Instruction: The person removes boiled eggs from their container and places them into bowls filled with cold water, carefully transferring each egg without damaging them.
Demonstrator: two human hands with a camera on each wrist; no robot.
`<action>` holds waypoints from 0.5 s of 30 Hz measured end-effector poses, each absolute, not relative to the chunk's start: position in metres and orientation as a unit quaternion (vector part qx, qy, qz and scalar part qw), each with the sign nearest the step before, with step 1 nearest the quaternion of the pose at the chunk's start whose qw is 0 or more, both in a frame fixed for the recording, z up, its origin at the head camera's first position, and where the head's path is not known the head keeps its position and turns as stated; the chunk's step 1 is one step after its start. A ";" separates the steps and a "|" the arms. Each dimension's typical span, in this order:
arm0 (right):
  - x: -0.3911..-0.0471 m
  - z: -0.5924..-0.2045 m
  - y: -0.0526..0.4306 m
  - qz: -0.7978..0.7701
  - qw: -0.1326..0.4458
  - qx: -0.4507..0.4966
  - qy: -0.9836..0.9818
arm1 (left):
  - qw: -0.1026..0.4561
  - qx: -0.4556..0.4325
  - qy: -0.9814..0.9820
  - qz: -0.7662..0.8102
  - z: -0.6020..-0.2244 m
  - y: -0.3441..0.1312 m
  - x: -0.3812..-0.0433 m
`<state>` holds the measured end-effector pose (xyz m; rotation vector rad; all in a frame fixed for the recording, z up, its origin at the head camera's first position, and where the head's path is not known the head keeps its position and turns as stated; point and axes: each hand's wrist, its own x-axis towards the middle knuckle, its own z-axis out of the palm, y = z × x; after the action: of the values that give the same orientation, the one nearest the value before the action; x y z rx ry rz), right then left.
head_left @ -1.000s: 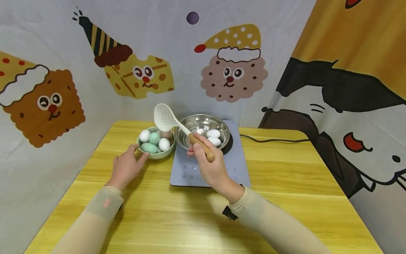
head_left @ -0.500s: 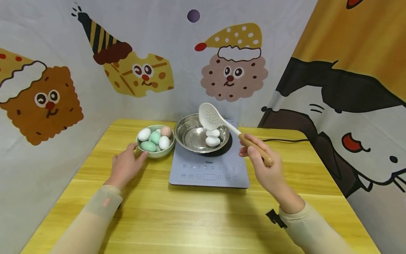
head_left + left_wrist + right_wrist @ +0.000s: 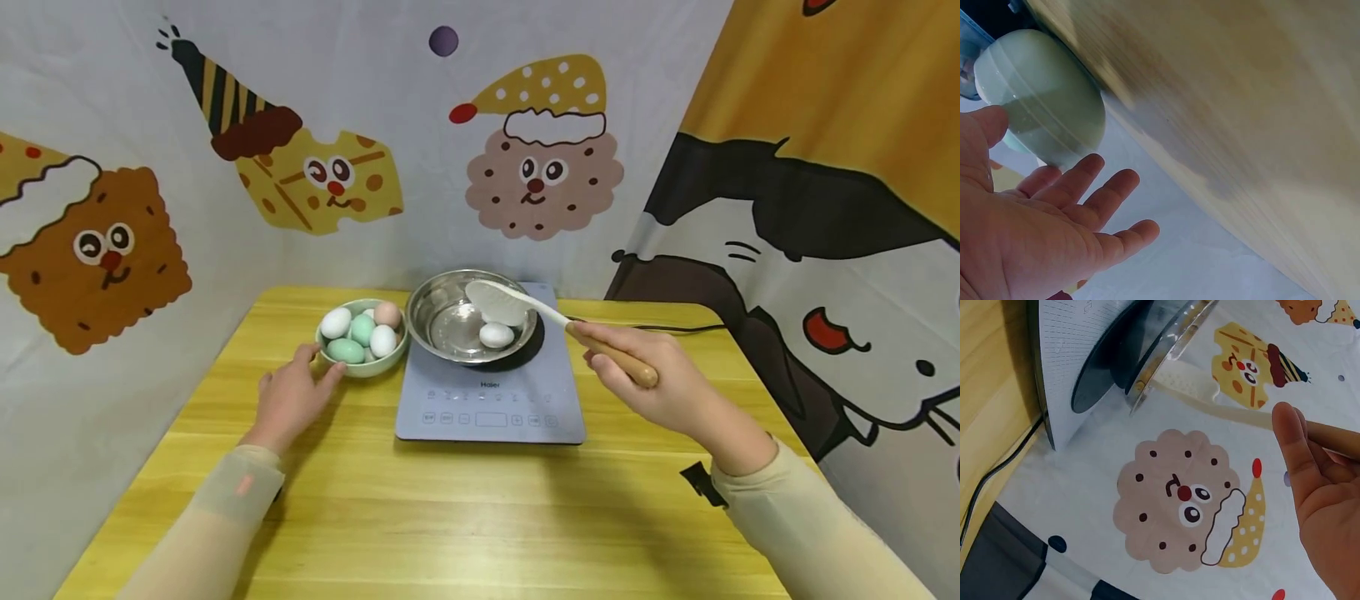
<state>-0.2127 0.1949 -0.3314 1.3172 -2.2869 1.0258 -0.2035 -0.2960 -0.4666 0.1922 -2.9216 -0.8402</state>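
Note:
My right hand (image 3: 667, 375) grips the wooden handle of a white slotted spoon (image 3: 498, 304). The spoon's perforated head dips over the right side of a steel pan (image 3: 423, 321). A white egg (image 3: 497, 336) shows in the pan right below the head, which covers the spot behind it. With thumb and fingers spread, my left hand (image 3: 292, 404) touches the near left side of a pale green bowl (image 3: 371, 371) of white, green and pinkish eggs (image 3: 382, 340). In the left wrist view, its fingers lie loosely extended along the bowl (image 3: 1041, 94).
The pan stands on a grey induction cooktop (image 3: 491, 404), the bowl just left of it. A black cord (image 3: 652, 327) runs right from the cooktop along the wooden table (image 3: 420, 517). A cloth printed with cartoons (image 3: 427, 192) hangs behind.
My right hand has carried the slotted spoon rightward from over the bowl, then lowered its head into the pan's right side, covering one of two white eggs there. My left hand stays at the bowl.

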 end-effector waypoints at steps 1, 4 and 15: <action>-0.214 -0.331 0.194 0.358 0.149 0.462 -0.798 | 0.047 0.063 -0.958 -0.276 -0.467 -0.296 -0.203; -0.215 -0.332 0.191 0.373 0.125 0.454 -0.800 | 0.046 0.064 -0.958 -0.277 -0.466 -0.295 -0.203; -0.219 -0.354 0.184 0.563 0.005 0.369 -0.740 | 0.048 0.062 -0.957 -0.280 -0.467 -0.294 -0.204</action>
<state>-0.2192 0.1838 -0.3545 1.1545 -2.3162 1.7625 -0.2038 -0.2945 -0.4668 0.1902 -2.9172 -0.8553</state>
